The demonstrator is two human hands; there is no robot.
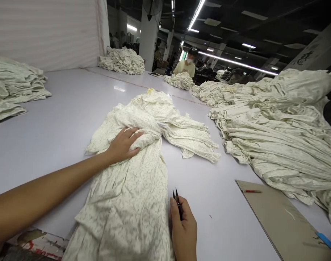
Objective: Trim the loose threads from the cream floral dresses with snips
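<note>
Cream patterned cotton garment, long axis running forward, lay beneath the open, spread left hand; the right hand, just beside its edge, gripped black thread snips.

Logged: stack of folded cream patterned garments at left; second cream stack far off; long cream heap along right; tan cardboard sheet near right, red pen atop; co-worker in pale shirt at far end.
</note>
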